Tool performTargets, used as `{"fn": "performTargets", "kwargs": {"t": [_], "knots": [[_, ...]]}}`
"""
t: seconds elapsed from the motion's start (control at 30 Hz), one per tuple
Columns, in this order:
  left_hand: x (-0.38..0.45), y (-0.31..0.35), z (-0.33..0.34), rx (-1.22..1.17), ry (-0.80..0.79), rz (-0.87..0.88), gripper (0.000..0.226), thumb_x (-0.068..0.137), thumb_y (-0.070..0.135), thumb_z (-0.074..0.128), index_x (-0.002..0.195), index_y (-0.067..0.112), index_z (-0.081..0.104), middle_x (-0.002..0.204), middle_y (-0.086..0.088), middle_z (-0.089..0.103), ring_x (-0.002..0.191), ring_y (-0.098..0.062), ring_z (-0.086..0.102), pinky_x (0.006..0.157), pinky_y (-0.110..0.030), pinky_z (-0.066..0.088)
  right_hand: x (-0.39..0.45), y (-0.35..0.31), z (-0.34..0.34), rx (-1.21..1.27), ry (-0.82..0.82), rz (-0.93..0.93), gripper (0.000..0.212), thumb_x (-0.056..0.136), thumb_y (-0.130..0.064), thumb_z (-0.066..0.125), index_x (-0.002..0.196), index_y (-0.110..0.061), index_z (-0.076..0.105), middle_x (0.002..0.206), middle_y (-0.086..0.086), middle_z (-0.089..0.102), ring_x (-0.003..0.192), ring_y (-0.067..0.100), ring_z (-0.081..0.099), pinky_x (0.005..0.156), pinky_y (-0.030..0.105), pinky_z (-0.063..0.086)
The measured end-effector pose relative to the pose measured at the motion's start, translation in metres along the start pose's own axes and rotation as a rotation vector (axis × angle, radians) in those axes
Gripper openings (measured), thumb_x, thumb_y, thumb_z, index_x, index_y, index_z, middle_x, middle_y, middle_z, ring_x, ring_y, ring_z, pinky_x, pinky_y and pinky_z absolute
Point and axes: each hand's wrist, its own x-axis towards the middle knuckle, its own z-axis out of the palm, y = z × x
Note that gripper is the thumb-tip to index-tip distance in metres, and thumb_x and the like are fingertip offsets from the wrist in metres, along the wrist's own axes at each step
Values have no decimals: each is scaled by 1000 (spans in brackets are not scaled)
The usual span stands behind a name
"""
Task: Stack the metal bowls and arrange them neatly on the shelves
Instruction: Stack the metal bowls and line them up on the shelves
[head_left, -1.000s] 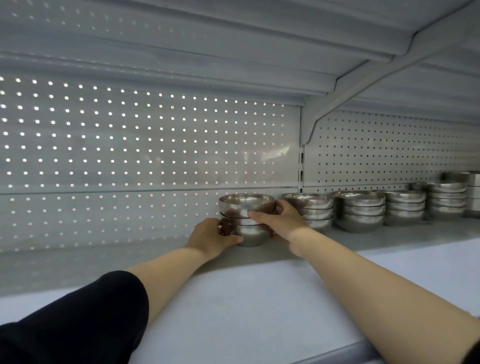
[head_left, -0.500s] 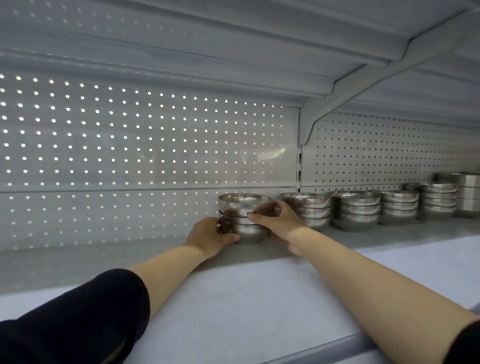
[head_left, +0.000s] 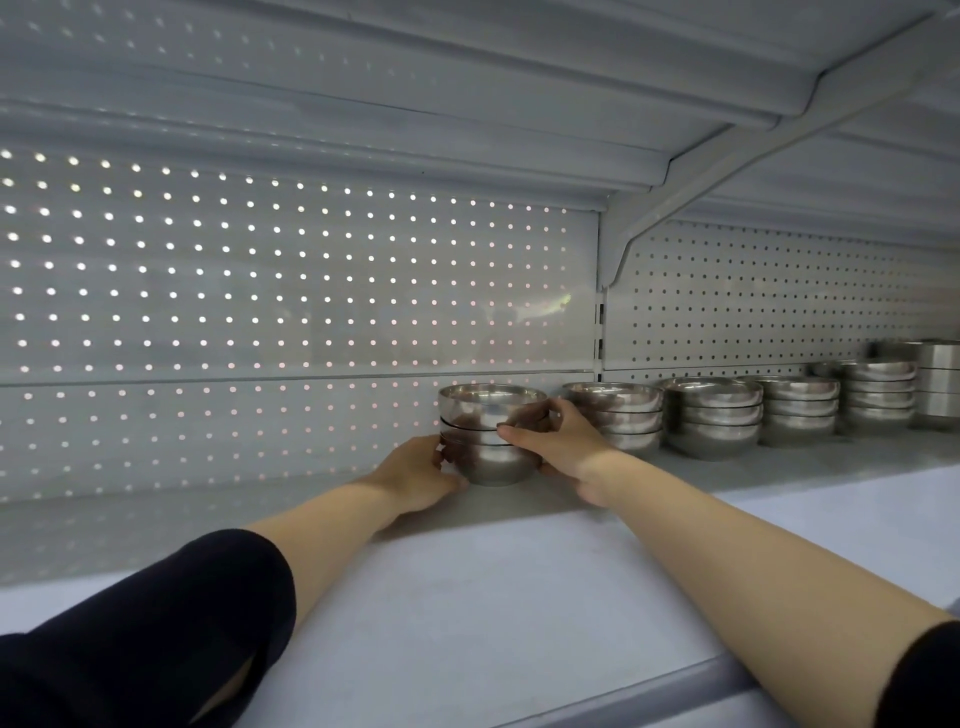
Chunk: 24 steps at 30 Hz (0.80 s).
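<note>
White perforated back panel (head_left: 311, 291) rises behind the grey metal shelf (head_left: 493, 597). On it, the stack of shiny steel bowls (head_left: 491, 434) sits clasped between both hands: left hand (head_left: 415, 470) at its nine o'clock, right hand (head_left: 563, 441) at three o'clock, fingers curled round it. Neighbouring bowl stacks (head_left: 711, 415) lie just beyond; the gap looks small.
</note>
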Motion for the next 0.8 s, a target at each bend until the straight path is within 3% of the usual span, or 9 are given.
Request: {"fn": "performTargets", "kwargs": {"t": [0.13,0.23,0.37,0.47,0.63,0.8], "knots": [[-1,1,-1,10,-21,-15,21,81,8,57,94,24,56,97,1,61,95,-18,55,80,-25,41,2,3,1,8,-14,-15,41,72,-23,81,103,-21,54,94,-7,61,95,14,58,64,19,40],[0,1,-2,52,-22,-24,27,82,2,49,105,12,58,99,-5,60,95,-23,54,81,-27,42,4,4,2,10,-18,-18,40,72,-23,81,102,-22,54,95,-7,61,97,14,58,66,19,39],[4,-1,-2,117,-2,-33,29,83,-6,33,91,15,50,79,3,49,84,-20,44,69,-21,32,6,5,3,-3,-13,-20,48,72,-23,81,111,-19,53,103,-3,61,102,17,58,73,21,41],[6,-3,-1,134,12,-34,30,84,-7,30,88,17,48,87,-2,51,85,-20,45,70,-22,32,7,6,4,-20,-4,-15,52,71,-24,81,114,-20,52,107,-3,61,103,16,57,78,25,41],[10,-8,-1,149,3,-37,40,87,-4,30,115,10,55,119,-9,59,112,-26,53,99,-30,40,7,6,3,-28,0,-17,46,71,-24,81,108,-21,53,108,-2,62,102,17,59,68,21,40],[12,-12,-1,171,2,-48,43,87,-5,30,120,10,53,124,-11,58,117,-27,52,102,-32,38,9,5,2,-48,1,-14,42,69,-25,82,100,-26,54,102,-8,61,95,8,57,72,22,41]]}}
